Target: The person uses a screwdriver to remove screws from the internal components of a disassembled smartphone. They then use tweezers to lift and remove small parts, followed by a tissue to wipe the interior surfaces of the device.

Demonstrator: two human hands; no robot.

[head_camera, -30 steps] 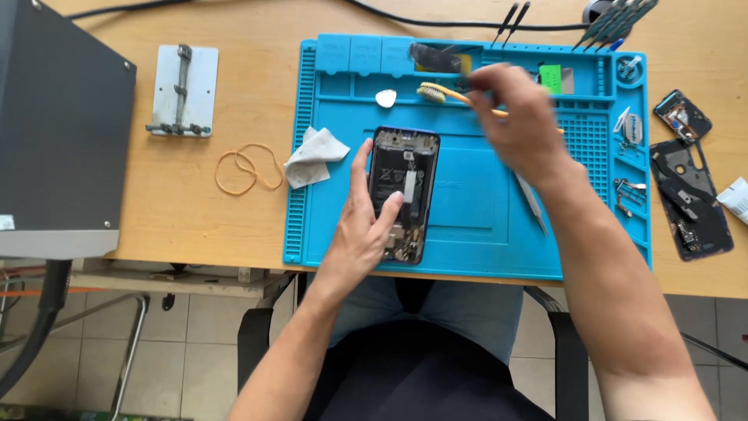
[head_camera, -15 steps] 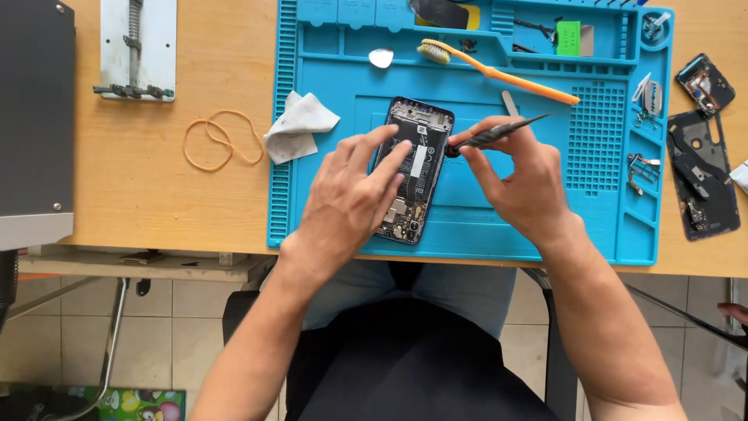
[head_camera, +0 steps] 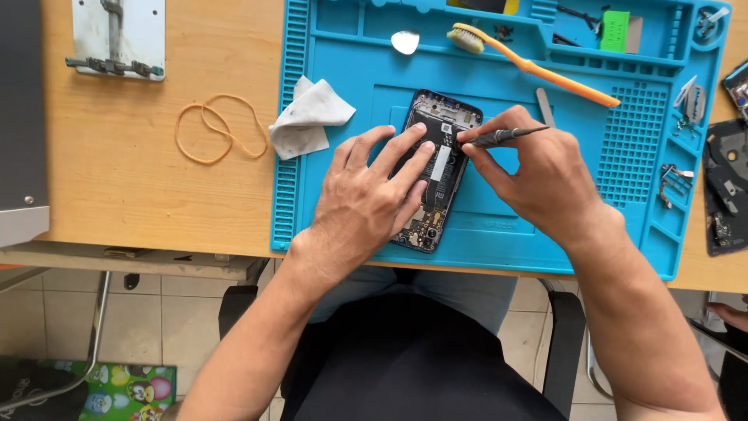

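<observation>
Opened phone (head_camera: 436, 168) lies at centre of frame on blue mat (head_camera: 499, 226), back cover off. Left hand (head_camera: 366, 203) rests flat on it, fingers spread, gripping nothing. Right hand (head_camera: 538, 175) pinches thin tool (head_camera: 506, 136), tip at the phone's upper right edge. Orange brush (head_camera: 538, 68) above; white cloth (head_camera: 308, 117) and rubber bands (head_camera: 218, 129) left, on worktop (head_camera: 117, 187).
</observation>
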